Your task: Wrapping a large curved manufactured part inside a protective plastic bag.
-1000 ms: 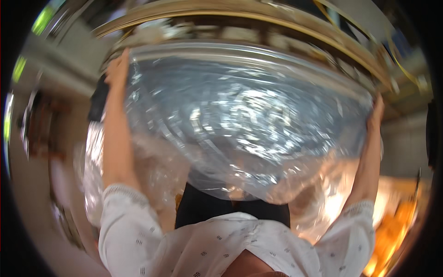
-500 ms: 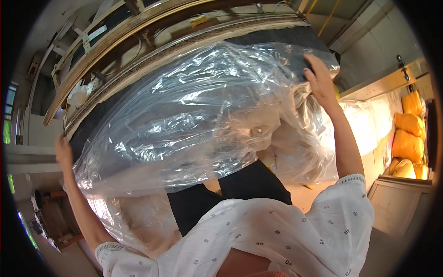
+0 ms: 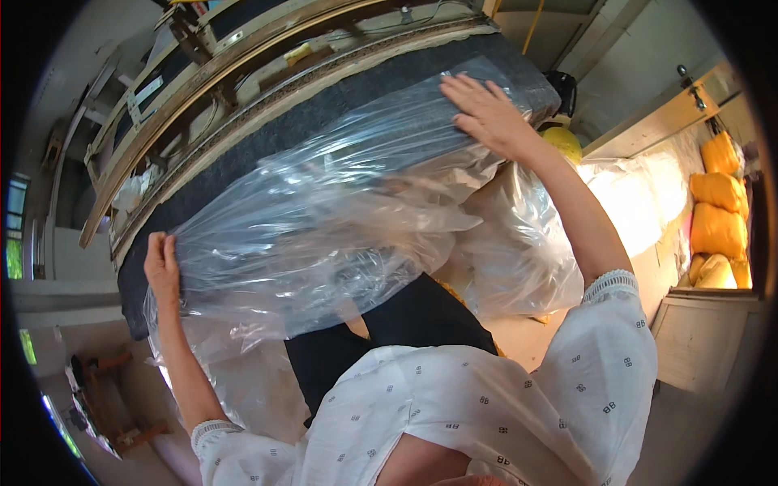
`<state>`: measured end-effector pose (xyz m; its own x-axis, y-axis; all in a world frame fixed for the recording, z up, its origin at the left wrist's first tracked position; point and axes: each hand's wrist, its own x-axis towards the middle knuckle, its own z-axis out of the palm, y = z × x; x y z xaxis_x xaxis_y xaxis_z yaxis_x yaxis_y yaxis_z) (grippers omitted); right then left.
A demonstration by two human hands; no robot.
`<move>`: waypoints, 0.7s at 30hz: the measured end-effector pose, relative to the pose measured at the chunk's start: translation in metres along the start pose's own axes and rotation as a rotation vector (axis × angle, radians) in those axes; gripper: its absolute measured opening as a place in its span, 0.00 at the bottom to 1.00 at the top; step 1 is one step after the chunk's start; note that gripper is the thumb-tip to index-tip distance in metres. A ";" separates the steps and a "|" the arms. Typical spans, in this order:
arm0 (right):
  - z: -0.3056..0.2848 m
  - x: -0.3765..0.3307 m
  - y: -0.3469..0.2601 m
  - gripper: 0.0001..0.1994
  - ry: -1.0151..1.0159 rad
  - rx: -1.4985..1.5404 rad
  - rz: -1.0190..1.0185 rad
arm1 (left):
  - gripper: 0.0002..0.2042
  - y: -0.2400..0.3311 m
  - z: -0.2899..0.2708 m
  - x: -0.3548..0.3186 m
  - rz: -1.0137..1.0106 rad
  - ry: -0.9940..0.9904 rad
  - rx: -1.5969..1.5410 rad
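A large clear plastic sheet (image 3: 324, 219) lies creased over a long dark-covered bench top (image 3: 389, 85) and drapes down its near side toward my legs. My left hand (image 3: 162, 267) is at the sheet's left end, its fingers curled round the edge, with taut folds running from it. Toward the right end, my right hand (image 3: 490, 117) rests on the plastic with its fingers stretched out flat. More clear plastic (image 3: 527, 243) hangs in loose folds below, near my knees.
Beyond the dark top runs a wooden machine frame (image 3: 194, 134) with long rails. A yellow round object (image 3: 563, 142) and a black bag-like thing (image 3: 561, 91) are past its right end. Orange bundles (image 3: 717, 235) sit on a shelf at far right, above a wooden cabinet (image 3: 705, 340).
My right hand has swept leftward across the plastic and flattened. My left hand has moved inward to the right and now grips the sheet's edge, and the plastic is pulled into straighter folds.
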<state>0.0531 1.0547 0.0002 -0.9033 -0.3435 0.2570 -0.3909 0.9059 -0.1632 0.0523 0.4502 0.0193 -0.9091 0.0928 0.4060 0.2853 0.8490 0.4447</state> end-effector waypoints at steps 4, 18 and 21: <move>0.029 0.043 -0.005 0.26 0.000 -0.047 -0.115 | 0.06 -0.033 -0.035 -0.019 0.000 -0.042 0.278; 0.037 -0.090 -0.117 0.05 0.111 0.767 0.244 | 0.13 -0.057 -0.008 0.010 -0.099 0.223 0.255; 0.052 -0.075 -0.179 0.07 0.150 0.777 0.233 | 0.13 -0.063 -0.008 0.007 -0.181 0.176 0.301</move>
<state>0.1811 0.9056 -0.0395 -0.9646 -0.0812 0.2509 -0.2571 0.5010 -0.8264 0.0309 0.3934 0.0007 -0.8633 -0.1406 0.4847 -0.0004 0.9606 0.2779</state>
